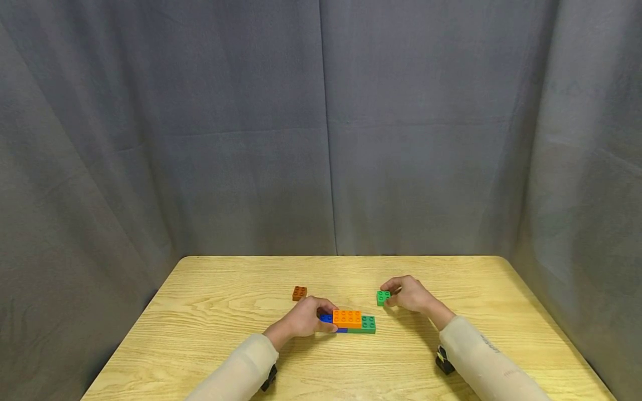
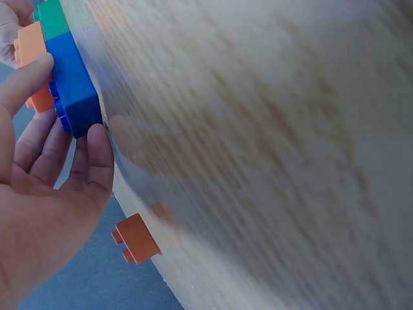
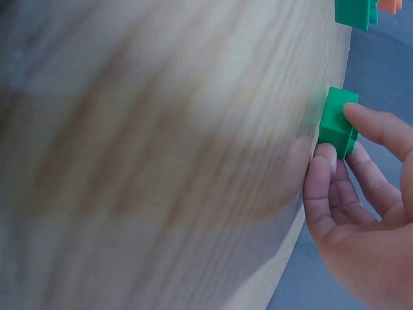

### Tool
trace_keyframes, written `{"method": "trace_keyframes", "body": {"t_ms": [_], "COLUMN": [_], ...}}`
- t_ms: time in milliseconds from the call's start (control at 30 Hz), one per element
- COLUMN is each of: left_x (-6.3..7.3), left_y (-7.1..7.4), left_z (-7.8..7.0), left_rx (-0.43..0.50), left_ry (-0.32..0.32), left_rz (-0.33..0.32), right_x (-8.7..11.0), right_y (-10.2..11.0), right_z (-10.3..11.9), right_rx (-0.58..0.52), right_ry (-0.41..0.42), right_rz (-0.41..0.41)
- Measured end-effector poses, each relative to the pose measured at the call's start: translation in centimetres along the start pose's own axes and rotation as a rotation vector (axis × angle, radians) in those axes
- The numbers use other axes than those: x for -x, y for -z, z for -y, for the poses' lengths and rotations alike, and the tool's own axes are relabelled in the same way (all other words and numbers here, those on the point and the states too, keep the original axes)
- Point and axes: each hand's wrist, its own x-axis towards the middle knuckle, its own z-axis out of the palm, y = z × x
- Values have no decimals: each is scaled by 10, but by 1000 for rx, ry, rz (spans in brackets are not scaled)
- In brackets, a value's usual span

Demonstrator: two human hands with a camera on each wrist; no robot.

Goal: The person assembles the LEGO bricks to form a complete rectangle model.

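Observation:
On the table, a long orange toy brick (image 1: 347,319) sits on top of a blue brick (image 2: 72,84) and a dark green brick (image 1: 369,324), which lie end to end. My left hand (image 1: 306,319) holds this brick stack by its left end, thumb on the near side and fingers on the far side. To the right, a small bright green brick (image 1: 383,297) is pinched between the thumb and fingers of my right hand (image 1: 410,294). It stands apart from the stack, at table level, studs up.
A small brown-orange brick (image 1: 299,293) lies on the wooden table (image 1: 241,312), just beyond my left hand. Grey curtains (image 1: 251,167) hang behind the table and along both sides. A dark wrist device (image 1: 444,362) sits under the right sleeve.

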Motion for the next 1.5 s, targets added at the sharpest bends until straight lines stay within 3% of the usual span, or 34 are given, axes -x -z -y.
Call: {"method": "trace_keyframes", "body": {"t_ms": [333, 933, 1500], "left_x": [1, 1, 2], "left_y": [-1, -1, -2], "left_z": [0, 0, 0], "left_rx": [-8, -13, -15], "left_ry": [8, -1, 1], "left_rz": [-7, -6, -14], "right_x": [2, 16, 37], "right_y": [2, 5, 0], "right_z": [1, 15, 37], "right_rx": [33, -24, -4], "right_ry": [7, 15, 116], "right_rz": [8, 39, 80]}}
